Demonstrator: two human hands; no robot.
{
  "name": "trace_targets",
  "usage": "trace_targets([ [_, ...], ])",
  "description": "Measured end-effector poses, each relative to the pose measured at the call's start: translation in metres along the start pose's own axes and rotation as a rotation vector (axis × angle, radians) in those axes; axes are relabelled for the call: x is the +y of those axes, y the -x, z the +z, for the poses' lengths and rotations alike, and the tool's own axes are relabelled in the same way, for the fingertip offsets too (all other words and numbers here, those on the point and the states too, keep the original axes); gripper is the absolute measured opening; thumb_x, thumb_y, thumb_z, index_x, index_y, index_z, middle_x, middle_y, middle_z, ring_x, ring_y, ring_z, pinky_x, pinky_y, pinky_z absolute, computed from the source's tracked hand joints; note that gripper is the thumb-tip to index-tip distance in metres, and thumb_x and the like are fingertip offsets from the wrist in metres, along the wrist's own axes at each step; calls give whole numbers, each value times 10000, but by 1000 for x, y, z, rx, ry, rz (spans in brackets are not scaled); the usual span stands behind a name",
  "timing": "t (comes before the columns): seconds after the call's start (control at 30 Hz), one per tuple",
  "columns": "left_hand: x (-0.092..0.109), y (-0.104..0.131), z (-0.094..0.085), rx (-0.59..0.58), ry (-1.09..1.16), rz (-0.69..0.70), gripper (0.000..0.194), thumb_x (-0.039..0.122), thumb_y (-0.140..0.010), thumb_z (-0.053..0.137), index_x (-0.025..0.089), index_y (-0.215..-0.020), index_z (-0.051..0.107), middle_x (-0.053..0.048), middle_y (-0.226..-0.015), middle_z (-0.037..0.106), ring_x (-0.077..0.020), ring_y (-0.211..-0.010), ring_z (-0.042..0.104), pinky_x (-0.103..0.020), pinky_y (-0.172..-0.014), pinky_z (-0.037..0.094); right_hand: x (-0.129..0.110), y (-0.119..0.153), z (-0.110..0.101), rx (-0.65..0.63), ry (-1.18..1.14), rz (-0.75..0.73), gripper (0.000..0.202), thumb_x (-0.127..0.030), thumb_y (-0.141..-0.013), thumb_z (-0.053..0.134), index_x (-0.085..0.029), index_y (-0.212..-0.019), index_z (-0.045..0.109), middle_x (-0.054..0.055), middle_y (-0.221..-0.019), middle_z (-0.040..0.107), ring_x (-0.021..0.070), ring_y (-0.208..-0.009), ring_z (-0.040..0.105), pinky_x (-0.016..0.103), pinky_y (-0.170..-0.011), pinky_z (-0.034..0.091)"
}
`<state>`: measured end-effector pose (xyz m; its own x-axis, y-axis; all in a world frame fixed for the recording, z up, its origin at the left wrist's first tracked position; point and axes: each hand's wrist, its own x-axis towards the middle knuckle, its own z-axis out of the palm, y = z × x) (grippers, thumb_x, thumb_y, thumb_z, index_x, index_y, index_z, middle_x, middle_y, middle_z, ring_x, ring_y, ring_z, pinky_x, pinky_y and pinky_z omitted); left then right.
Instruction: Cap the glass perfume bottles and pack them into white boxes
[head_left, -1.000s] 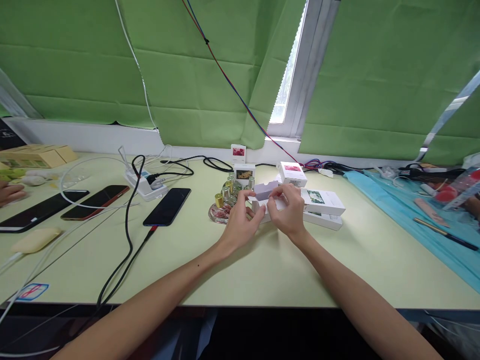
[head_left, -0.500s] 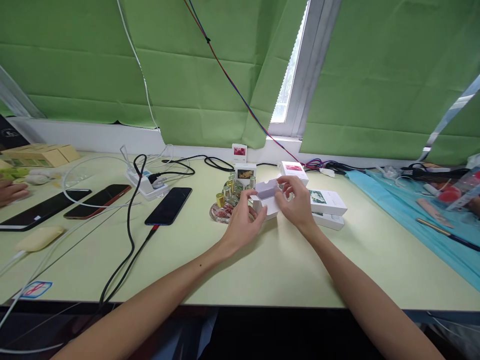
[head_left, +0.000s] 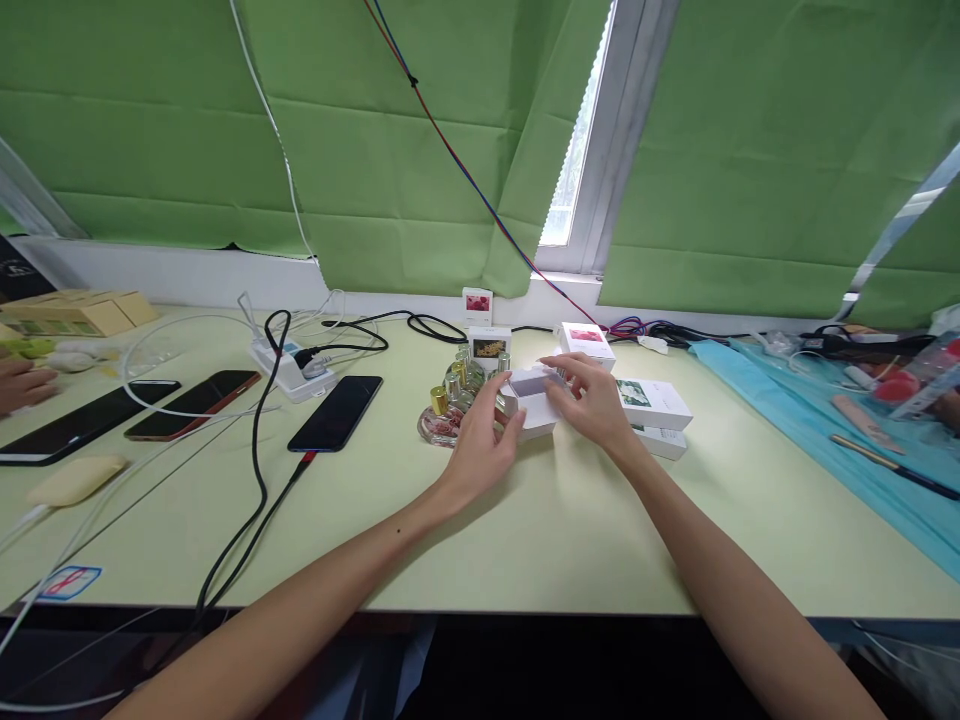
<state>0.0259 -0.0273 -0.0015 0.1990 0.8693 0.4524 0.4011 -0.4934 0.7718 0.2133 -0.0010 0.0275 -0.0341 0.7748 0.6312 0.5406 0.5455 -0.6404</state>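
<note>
A small white cardboard box (head_left: 537, 416), its top open, stands tilted between my two hands. My left hand (head_left: 482, 436) grips its left end with thumb and fingers. At the far right side of the opening, my right hand (head_left: 589, 396) has its fingers closed on the box's edge or flap; the exact grip is partly hidden. Just left of the box sit several glass perfume bottles (head_left: 441, 416) with gold and silver caps. To the right of my right hand, a white box with a green picture (head_left: 654, 404) lies on another white box (head_left: 664, 441).
Behind the bottles stand a white box with a yellow picture (head_left: 490, 347) and a box with a red picture (head_left: 477, 306). Phones (head_left: 336, 414), cables and a power strip (head_left: 291, 370) occupy the left. Another person's hand (head_left: 24, 385) rests far left. Blue sheeting (head_left: 795, 420) lies right.
My right hand has shifted slightly left and its fingers press lower over the box's far edge. The raised flap at the back of the opening is now folded down.
</note>
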Motion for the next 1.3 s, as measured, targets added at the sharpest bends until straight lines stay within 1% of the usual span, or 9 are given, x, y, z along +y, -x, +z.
trace_targets([
  [0.23, 0, -1, 0, 22, -36, 16, 537, 369, -994, 525, 206, -1498, 431, -77, -1022, 687, -187, -828, 663, -365, -822, 583, 8, -2, -1, 30, -55, 144, 479, -328, -762, 654, -210, -1224, 705, 83, -1108, 709, 185, -805, 571, 314, -636, 477],
  [0.33, -2, -1, 1, 51, -24, 45, 532, 353, -993, 532, 227, -1503, 446, -108, -1215, 663, -175, -843, 657, -354, -807, 595, 10, -3, -2, 36, -113, 193, 478, -327, -748, 664, -193, -1205, 705, 78, -1050, 707, 154, -723, 550, 323, -673, 497],
  [0.47, -5, -1, 3, 61, -23, 93, 475, 330, -1018, 475, 268, -1488, 489, -111, -1443, 546, -178, -911, 662, -364, -813, 604, 10, -3, -3, 0, -156, 225, 496, -316, -728, 666, -182, -1204, 709, 46, -944, 680, 108, -614, 493, 324, -698, 495],
  [0.7, -5, 0, 5, 86, -98, 67, 484, 345, -1029, 442, 246, -1500, 487, -131, -1608, 369, -254, -1183, 638, -408, -940, 584, 1, -2, -7, -73, -269, 407, 528, -290, -681, 648, -214, -1203, 676, 24, -968, 587, 95, -606, 532, 237, -515, 408],
  [0.83, -5, -2, 4, 107, -135, 104, 453, 307, -1026, 431, 224, -1458, 540, -119, -1550, 483, -285, -1339, 556, -444, -1020, 558, -2, -3, -10, -92, -364, 478, 484, -246, -648, 637, -221, -1130, 675, -12, -885, 560, 68, -529, 474, 224, -452, 357],
  [1.0, -6, -4, 3, 124, -157, 109, 419, 303, -1019, 438, 215, -1390, 611, -101, -1465, 598, -292, -1382, 537, -469, -1042, 547, -3, -4, -10, -122, -467, 550, 456, -207, -619, 659, -225, -1074, 652, -28, -838, 579, 53, -480, 423, 220, -412, 304],
  [1.13, -7, -3, 3, 160, -191, 99, 390, 288, -1015, 440, 207, -1349, 623, -110, -1382, 658, -280, -1243, 638, -474, -1071, 503, -6, -3, -10, -171, -553, 636, 462, -174, -599, 684, -225, -1053, 615, -36, -803, 580, 58, -493, 440, 208, -412, 287],
  [1.23, -6, -1, 4, 183, -170, 56, 374, 284, -1018, 448, 201, -1369, 548, -115, -1301, 689, -251, -1064, 692, -445, -990, 519, -10, -3, -9, -182, -597, 684, 458, -158, -586, 700, -216, -1029, 600, -39, -777, 583, 55, -499, 440, 200, -421, 304],
  [1.3, -5, 0, 4, 191, -153, 49, 337, 289, -1027, 441, 205, -1346, 510, -114, -1284, 682, -241, -1043, 680, -410, -933, 517, -11, -3, -9, -188, -630, 710, 457, -151, -581, 716, -210, -1018, 595, -40, -764, 586, 53, -503, 439, 194, -423, 312],
])
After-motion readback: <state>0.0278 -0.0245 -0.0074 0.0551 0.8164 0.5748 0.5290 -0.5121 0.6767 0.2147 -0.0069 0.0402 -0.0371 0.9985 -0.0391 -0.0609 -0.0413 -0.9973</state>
